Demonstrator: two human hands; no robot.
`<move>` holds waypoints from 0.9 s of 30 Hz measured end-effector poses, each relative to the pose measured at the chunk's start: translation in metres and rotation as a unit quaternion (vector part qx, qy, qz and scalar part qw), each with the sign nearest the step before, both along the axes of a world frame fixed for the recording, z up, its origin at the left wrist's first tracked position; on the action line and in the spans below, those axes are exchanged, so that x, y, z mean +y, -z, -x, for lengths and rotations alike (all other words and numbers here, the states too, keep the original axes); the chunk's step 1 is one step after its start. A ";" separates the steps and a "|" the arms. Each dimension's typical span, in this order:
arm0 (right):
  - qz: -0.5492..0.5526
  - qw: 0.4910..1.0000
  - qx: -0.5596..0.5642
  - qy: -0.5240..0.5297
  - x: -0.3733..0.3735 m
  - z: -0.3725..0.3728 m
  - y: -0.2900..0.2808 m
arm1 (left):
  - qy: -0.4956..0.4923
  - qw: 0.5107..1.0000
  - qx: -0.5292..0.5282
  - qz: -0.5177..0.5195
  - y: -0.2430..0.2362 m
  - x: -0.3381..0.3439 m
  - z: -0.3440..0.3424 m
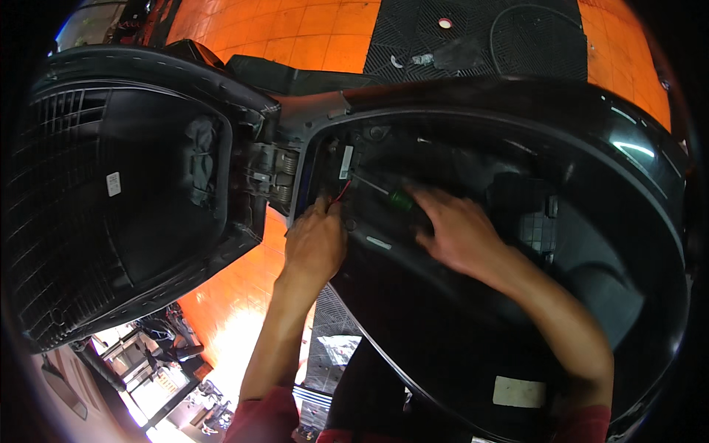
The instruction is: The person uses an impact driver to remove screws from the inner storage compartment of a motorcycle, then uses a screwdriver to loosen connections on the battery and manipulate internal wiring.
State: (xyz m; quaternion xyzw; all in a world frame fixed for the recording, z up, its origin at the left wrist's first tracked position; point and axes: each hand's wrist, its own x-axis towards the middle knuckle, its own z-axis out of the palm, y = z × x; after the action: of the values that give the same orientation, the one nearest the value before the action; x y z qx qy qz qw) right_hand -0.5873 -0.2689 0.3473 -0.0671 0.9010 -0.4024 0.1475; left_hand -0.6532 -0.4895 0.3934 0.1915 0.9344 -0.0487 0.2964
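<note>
A black scooter's open under-seat storage box (413, 292) surrounds both hands. My right hand (461, 229) has its fingers closed on the green handle of a screwdriver (401, 198), whose thin shaft points left toward a white label (346, 162) at the compartment's hinge end. My left hand (314, 240) is at that same end, fingers bent down beside a short red wire (340, 193); whether they grip the wire or something under it, I cannot make out.
The raised seat (159, 199) lies left, joined by a metal hinge (284, 173). Orange floor (288, 33) and black ribbed mats (539, 37) show beyond, with small items and a hose on the mat. Other vehicles and equipment are at the lower left.
</note>
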 end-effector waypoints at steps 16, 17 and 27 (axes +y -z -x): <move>0.090 0.992 -0.091 -0.008 -0.048 -0.005 -0.001 | 0.190 0.968 0.001 0.165 0.017 -0.005 -0.013; 0.079 0.992 -0.097 -0.009 -0.052 -0.004 0.000 | 0.188 0.969 -0.006 0.161 0.016 -0.003 -0.013; 0.129 0.986 -0.097 0.046 -0.061 -0.007 0.008 | 0.196 0.963 -0.045 0.180 0.015 0.001 -0.012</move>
State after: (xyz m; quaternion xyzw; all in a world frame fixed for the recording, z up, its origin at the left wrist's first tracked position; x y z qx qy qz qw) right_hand -0.5801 -0.3303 0.3392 -0.0048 0.8252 -0.5263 0.2052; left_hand -0.6413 -0.4883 0.3781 0.3165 0.8399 -0.2646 0.3528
